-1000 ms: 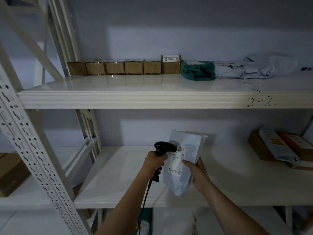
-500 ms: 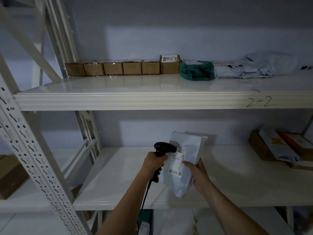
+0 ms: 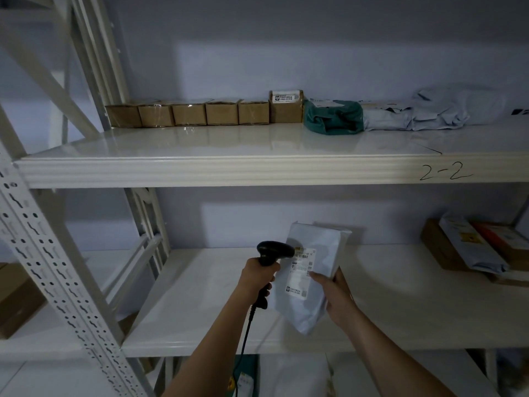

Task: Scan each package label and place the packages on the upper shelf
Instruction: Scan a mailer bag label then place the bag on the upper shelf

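The left hand [image 3: 259, 277] is wrapped around the handle of the black scanner [image 3: 272, 253], with the scanner head aimed right at the package label [image 3: 300, 272]. The right hand [image 3: 333, 292] grips the grey poly-mailer package [image 3: 312, 270] at its right edge, thumb across the front face just below the label, fingers behind. The package is held upright and slightly tilted, in the air over the lower shelf [image 3: 400, 310].

Compared with 1.0 s ago, both hands and the package keep nearly the same pose; only the view has shifted slightly. Judgement: the scan step is in progress, and placement has not begun.

The scanner head sits just beside the label's upper left corner, near touching. The upper shelf [image 3: 229, 170], marked "2-2", lies well above both hands. It carries 6 cardboard boxes [image 3: 206, 114] and several soft mailers [image 3: 400, 116] along its rear edge; its front area is the likely placement zone.
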`<state>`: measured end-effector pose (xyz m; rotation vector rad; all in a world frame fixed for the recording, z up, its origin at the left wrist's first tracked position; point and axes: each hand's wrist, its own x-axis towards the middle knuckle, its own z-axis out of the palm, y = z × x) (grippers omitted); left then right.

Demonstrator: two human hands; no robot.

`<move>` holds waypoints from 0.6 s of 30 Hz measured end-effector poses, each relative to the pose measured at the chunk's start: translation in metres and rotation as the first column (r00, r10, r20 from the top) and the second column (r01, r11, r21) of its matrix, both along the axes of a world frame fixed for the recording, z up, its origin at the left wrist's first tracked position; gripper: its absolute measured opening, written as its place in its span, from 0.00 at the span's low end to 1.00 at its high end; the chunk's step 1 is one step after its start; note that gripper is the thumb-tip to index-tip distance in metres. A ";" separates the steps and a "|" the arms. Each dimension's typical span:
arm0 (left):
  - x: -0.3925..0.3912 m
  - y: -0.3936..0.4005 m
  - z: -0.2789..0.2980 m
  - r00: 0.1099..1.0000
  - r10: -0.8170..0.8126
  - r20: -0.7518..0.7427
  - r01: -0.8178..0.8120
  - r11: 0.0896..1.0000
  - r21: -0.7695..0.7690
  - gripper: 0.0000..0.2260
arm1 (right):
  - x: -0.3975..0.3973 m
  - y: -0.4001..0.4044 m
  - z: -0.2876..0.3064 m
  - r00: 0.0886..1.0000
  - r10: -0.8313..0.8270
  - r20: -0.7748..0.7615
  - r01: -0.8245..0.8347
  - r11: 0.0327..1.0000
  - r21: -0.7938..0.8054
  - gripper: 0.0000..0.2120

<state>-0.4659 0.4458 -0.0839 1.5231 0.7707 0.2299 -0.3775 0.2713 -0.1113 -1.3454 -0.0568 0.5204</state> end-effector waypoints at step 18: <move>-0.005 0.055 -0.106 0.932 0.280 -0.230 -0.301 0.952 -0.058 0.03 | 0.036 0.010 -0.029 0.993 -0.023 -0.116 0.019 0.999 -0.033 0.21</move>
